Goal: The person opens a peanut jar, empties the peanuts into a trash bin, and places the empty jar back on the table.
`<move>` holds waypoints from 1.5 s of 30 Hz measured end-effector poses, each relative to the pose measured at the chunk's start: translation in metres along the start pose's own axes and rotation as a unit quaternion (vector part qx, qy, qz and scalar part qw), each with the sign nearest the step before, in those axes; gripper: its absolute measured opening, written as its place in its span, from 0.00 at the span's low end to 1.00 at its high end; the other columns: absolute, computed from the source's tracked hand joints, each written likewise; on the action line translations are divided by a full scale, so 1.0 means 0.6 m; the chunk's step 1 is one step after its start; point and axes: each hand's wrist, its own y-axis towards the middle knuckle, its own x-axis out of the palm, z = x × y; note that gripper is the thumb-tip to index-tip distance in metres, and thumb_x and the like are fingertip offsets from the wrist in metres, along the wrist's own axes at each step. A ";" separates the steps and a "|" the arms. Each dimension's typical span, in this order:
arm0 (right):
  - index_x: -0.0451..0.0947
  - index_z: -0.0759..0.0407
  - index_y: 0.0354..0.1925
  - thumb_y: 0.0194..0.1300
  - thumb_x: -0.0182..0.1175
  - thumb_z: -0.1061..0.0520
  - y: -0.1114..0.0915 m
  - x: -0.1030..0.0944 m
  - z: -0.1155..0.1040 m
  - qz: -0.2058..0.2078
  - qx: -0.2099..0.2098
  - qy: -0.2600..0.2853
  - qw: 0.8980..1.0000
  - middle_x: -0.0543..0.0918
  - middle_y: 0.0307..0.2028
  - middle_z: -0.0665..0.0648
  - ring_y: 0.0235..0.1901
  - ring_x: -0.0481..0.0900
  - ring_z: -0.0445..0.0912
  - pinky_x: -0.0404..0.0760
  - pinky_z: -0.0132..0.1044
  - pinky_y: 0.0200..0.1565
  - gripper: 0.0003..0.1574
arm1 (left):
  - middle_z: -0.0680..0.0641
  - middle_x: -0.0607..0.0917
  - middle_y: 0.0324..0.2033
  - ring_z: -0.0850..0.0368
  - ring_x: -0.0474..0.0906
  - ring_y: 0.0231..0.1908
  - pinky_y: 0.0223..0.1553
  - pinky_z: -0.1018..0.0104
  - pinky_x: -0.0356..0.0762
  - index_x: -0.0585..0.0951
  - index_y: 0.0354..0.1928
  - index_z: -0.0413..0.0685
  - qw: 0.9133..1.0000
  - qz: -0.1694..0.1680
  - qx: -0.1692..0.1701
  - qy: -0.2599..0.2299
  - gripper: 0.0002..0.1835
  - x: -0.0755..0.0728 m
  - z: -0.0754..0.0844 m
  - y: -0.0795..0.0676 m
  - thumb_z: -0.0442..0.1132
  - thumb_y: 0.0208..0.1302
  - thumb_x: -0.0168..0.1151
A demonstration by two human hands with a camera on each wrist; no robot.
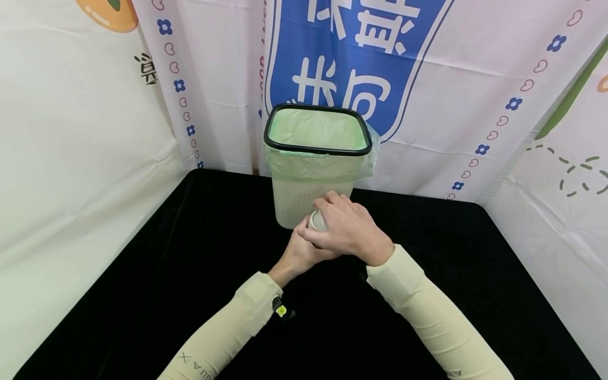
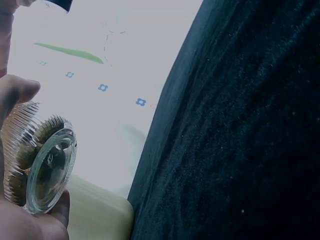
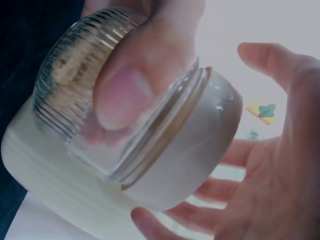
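station: a black cloth-covered table [image 1: 214, 253], one person working above its middle, myself standing by.

object: a ribbed clear jar [image 3: 70, 115], brownish lumps [image 3: 70, 70] inside, a pale lid [image 3: 190, 150] at its mouth. it is held up off the cloth, on the near side of a pale bin [image 1: 290, 200]; the left wrist view shows its thick round base [image 2: 52, 170].

left hand [image 1: 304, 253]: curled round the jar's body, gripping it, the thumb laid along the ribs near the neck.

right hand [image 1: 349, 224]: set about the lid with fingers spread, the thumb standing apart from it in the right wrist view. the fingers pass behind the lid (so i cannot tell whether they touch it). rings of the neck show along the lid's edge; loose or tight, cannot say.

surroundings: the bin stands at the far side of the table, with a black rim [image 1: 313, 150] and a pale green bag [image 1: 318, 126] lining it and hanging down outside. behind it, white cloth [image 1: 223, 63] bears a blue panel [image 1: 290, 42] with white characters. both arms wear pale yellow sleeves [image 1: 214, 322].
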 end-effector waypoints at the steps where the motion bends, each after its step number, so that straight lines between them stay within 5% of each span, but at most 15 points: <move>1: 0.82 0.54 0.62 0.68 0.56 0.25 0.000 -0.001 -0.001 0.001 0.004 -0.009 1.000 0.83 0.56 0.59 0.46 0.82 0.56 0.87 0.53 0.42 0.43 | 0.44 0.81 0.62 0.49 0.82 0.56 0.59 0.52 0.83 0.69 0.73 0.47 1.000 -0.001 0.001 0.002 0.44 0.000 0.000 0.000 0.41 0.56 0.81; 17: 0.82 0.63 0.36 0.70 0.50 0.19 -0.001 0.000 -0.023 0.057 0.099 -0.115 0.987 0.80 0.36 0.63 0.34 0.81 0.59 0.83 0.52 0.25 0.48 | 0.46 0.82 0.61 0.51 0.83 0.55 0.58 0.55 0.85 0.72 0.70 0.51 0.999 -0.015 -0.012 -0.050 0.39 -0.001 -0.002 -0.003 0.42 0.58 0.81; 29: 0.83 0.64 0.31 0.67 0.57 0.33 0.001 0.009 -0.021 0.081 0.081 -0.104 0.988 0.82 0.33 0.64 0.34 0.83 0.60 0.86 0.55 0.28 0.35 | 0.44 0.80 0.62 0.49 0.80 0.58 0.58 0.54 0.84 0.70 0.70 0.46 0.999 -0.001 0.002 -0.047 0.41 0.001 -0.002 -0.001 0.38 0.57 0.81; 45: 0.82 0.63 0.33 0.68 0.61 0.38 -0.003 -0.003 -0.005 0.030 0.027 -0.031 0.999 0.81 0.36 0.62 0.37 0.80 0.58 0.86 0.52 0.37 0.28 | 0.46 0.79 0.64 0.50 0.80 0.61 0.61 0.54 0.84 0.69 0.73 0.50 0.998 -0.008 -0.003 -0.061 0.43 0.003 -0.001 -0.001 0.36 0.57 0.81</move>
